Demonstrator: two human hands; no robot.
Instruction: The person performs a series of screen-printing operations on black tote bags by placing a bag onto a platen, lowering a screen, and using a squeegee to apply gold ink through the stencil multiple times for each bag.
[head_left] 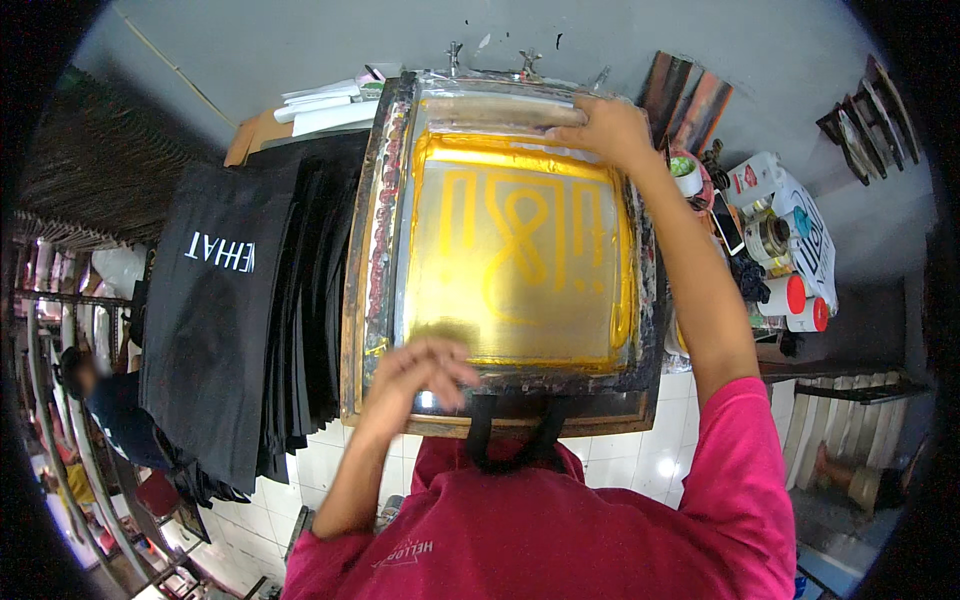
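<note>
In front of me lies a screen-printing frame (382,215) with a mesh screen (460,300) showing a pattern of lines and loops. Thick yellow ink (500,152) lies in a band along the far part of the mesh and down its right border. My right hand (610,132) is closed on the right end of a squeegee (480,113) at the far side. My left hand (420,375) hovers over the near left corner, slightly blurred, fingers loosely bent and apart, holding nothing. A black bag handle (515,462) hangs out from under the frame's near edge.
Black bags (225,320) with white print hang in a thick stack at the left. Papers (320,108) lie behind them. At the right are a phone (728,222), red-ended white containers (785,295) and tape rolls. Two people are partly visible at the far left and right.
</note>
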